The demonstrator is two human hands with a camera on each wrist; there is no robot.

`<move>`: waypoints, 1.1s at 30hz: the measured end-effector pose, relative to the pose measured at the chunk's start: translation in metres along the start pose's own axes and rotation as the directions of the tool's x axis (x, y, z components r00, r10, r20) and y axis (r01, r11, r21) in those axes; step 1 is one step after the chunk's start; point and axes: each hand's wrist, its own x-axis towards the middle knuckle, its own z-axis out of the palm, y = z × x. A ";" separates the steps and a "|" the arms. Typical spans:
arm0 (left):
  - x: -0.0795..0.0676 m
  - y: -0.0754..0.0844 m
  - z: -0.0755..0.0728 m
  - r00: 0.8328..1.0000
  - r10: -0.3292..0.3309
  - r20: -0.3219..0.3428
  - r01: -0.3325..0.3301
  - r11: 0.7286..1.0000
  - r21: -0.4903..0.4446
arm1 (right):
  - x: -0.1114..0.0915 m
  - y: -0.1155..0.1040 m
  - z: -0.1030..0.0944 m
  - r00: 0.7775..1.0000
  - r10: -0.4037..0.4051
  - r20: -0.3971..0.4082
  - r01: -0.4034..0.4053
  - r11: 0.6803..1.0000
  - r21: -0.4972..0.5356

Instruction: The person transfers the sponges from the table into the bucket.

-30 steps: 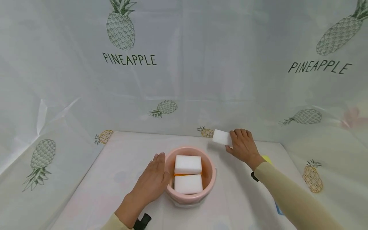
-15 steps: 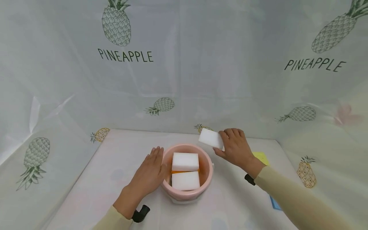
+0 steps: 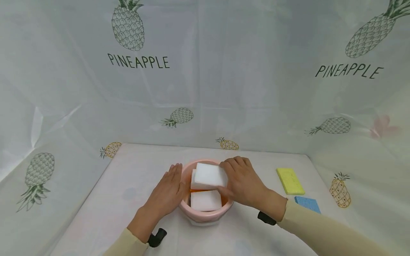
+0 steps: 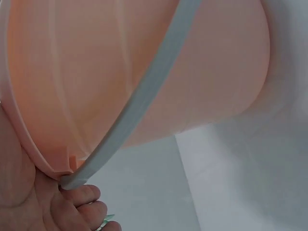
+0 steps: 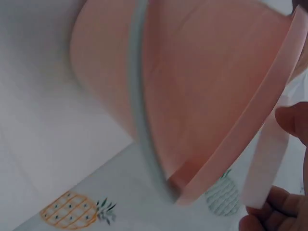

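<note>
A pink bucket [image 3: 205, 215] stands on the table with white sponges inside, one [image 3: 206, 202] in front and another [image 3: 193, 180] partly covered behind. A strip of orange [image 3: 198, 190] shows between them. My right hand [image 3: 246, 183] pinches a white sponge [image 3: 209, 175] by its right end, tilted over the bucket's mouth. In the right wrist view that white sponge [image 5: 265, 163] is between thumb and fingers, just above the rim. My left hand [image 3: 168, 192], fingers straight, rests against the bucket's left rim. The left wrist view shows its palm by the grey handle [image 4: 139, 103].
To the right lie a yellow sponge [image 3: 290, 181] and a blue sponge [image 3: 307, 204], the latter partly hidden by my right sleeve [image 3: 315, 227]. A pineapple-print sheet [image 3: 243, 89] rises behind the white table surface [image 3: 137, 170].
My right hand has brought the white sponge left and down, from beside the back sheet to over the bucket. The yellow and blue sponges have come into fuller view. My left hand stays at the rim.
</note>
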 end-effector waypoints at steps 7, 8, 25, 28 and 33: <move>0.002 -0.002 0.003 1.000 0.013 -0.016 -0.013 1.000 0.001 | -0.005 -0.019 0.002 0.991 -0.098 0.087 0.096 0.995 0.029; 0.002 -0.001 0.003 1.000 0.010 -0.015 -0.010 1.000 -0.003 | -0.005 -0.020 0.003 0.990 -0.101 0.098 0.099 0.995 0.033; 0.000 -0.001 0.004 1.000 0.010 -0.026 -0.010 1.000 -0.014 | -0.007 -0.020 0.003 0.957 -0.145 0.250 0.122 0.987 0.106; -0.001 0.000 0.004 1.000 0.003 -0.025 -0.003 1.000 -0.018 | -0.008 -0.019 0.005 0.956 -0.150 0.251 0.127 0.986 0.104; -0.001 0.000 0.003 1.000 0.009 -0.028 -0.009 1.000 -0.022 | -0.009 -0.019 0.006 0.967 -0.143 0.213 0.131 0.989 0.069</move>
